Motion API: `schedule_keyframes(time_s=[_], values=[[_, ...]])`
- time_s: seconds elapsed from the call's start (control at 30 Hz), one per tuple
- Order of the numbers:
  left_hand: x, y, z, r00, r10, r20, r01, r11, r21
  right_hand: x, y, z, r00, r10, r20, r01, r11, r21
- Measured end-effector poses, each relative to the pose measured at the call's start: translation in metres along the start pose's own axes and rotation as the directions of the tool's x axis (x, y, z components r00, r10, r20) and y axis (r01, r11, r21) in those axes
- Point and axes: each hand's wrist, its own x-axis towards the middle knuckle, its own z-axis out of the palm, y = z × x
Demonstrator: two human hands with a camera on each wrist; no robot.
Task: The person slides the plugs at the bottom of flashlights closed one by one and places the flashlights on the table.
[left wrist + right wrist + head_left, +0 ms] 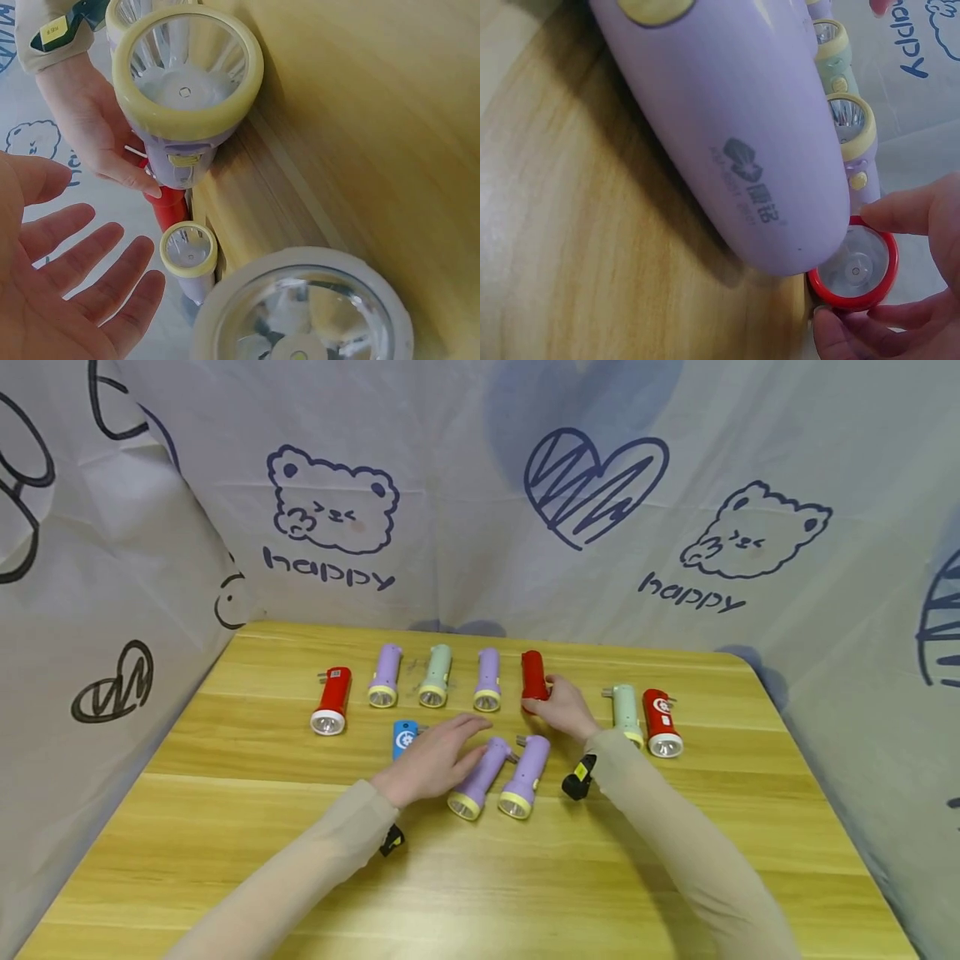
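Note:
My right hand (567, 707) grips a red flashlight (533, 672) at the right end of the back row, thumb and fingers on either side of its red-rimmed head (891, 259) in the right wrist view. My left hand (435, 758) hovers with loosely spread fingers over a blue flashlight (405, 737), partly hiding it. In the left wrist view its fingers (97, 255) hold nothing. Just right of the left hand lie two purple flashlights, a nearer-left one (480, 777) and another (527, 775), both with yellow-rimmed heads toward me.
Along the back of the wooden table (465, 893) lie a purple flashlight (387, 670), a mint-green one (437, 672) and another purple one (488, 675). A red flashlight (332, 697) lies left; a mint-green one (625, 710) and a red one (660, 718) lie right. A printed curtain (465, 527) hangs behind.

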Motion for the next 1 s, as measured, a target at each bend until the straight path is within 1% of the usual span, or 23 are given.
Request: schedule_keyframes(time_s=[0.17, 0.3, 0.4, 0.5, 0.67, 0.73, 0.87, 1.0], values=[[0.002, 0.001, -0.002, 1.0, -0.007, 0.008, 0.007, 1.0, -0.001, 0.001, 0.003, -0.001, 1.0, 0.001, -0.016, -0.001, 1.0, 0.01], [0.003, 0.002, -0.002, 1.0, -0.013, 0.012, 0.013, 1.0, 0.004, -0.001, 0.005, -0.002, 0.999, -0.013, -0.03, 0.013, 1.0, -0.006], [0.003, 0.002, -0.003, 1.0, -0.012, 0.008, 0.012, 1.0, 0.008, -0.008, 0.005, -0.004, 0.998, -0.035, -0.05, 0.033, 0.999, -0.035], [0.005, 0.004, -0.004, 1.0, -0.017, 0.004, 0.017, 1.0, 0.013, -0.018, 0.004, -0.008, 0.994, -0.074, -0.078, 0.068, 0.995, -0.079], [0.011, 0.009, -0.004, 1.0, -0.014, 0.015, 0.014, 1.0, 0.017, -0.036, 0.007, -0.019, 0.976, -0.165, -0.142, 0.138, 0.973, -0.188], [0.015, 0.011, -0.004, 1.0, -0.007, 0.023, 0.007, 1.0, 0.015, -0.042, 0.009, -0.024, 0.967, -0.191, -0.167, 0.15, 0.962, -0.23], [0.023, 0.017, -0.001, 0.999, 0.008, 0.035, -0.009, 1.0, 0.025, -0.05, 0.014, -0.035, 0.951, -0.227, -0.209, 0.166, 0.948, -0.272], [0.029, 0.024, 0.002, 0.999, 0.017, 0.047, -0.019, 0.999, 0.038, -0.057, 0.022, -0.046, 0.935, -0.27, -0.228, 0.188, 0.927, -0.324]])
